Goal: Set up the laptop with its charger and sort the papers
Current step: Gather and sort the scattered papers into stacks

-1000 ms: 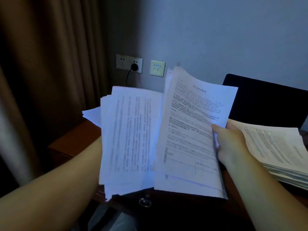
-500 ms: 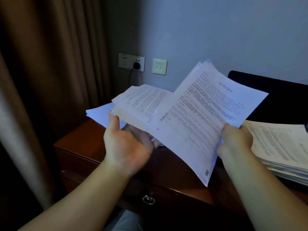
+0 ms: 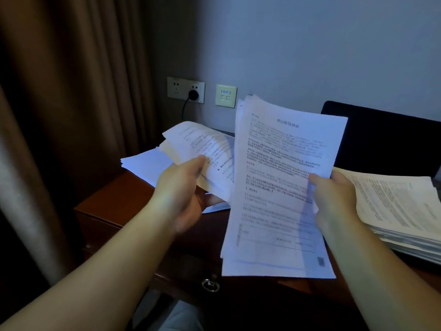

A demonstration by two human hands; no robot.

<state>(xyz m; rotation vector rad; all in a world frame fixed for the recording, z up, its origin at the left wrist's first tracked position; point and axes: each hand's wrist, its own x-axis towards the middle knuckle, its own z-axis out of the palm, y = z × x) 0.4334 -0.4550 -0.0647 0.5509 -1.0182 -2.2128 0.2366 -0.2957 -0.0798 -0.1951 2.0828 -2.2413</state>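
Note:
My right hand grips a bundle of printed sheets by its right edge, held nearly upright above the desk. My left hand holds a second, bent bundle of papers from below, thumb on top, to the left of the first. A thin white pile lies on the desk's back left corner. A thick stack of papers lies on the desk at the right. The dark laptop screen stands open behind it. A black charger plug sits in the wall socket, its cable dropping behind the papers.
The wooden desk has a drawer with a metal ring pull at its front. A brown curtain hangs close on the left. A second wall plate is mounted beside the socket.
The right hand has swung its bundle from slanted back to nearly upright. The left hand has lowered its bundle toward the desk's back left and turned thumb-up over it.

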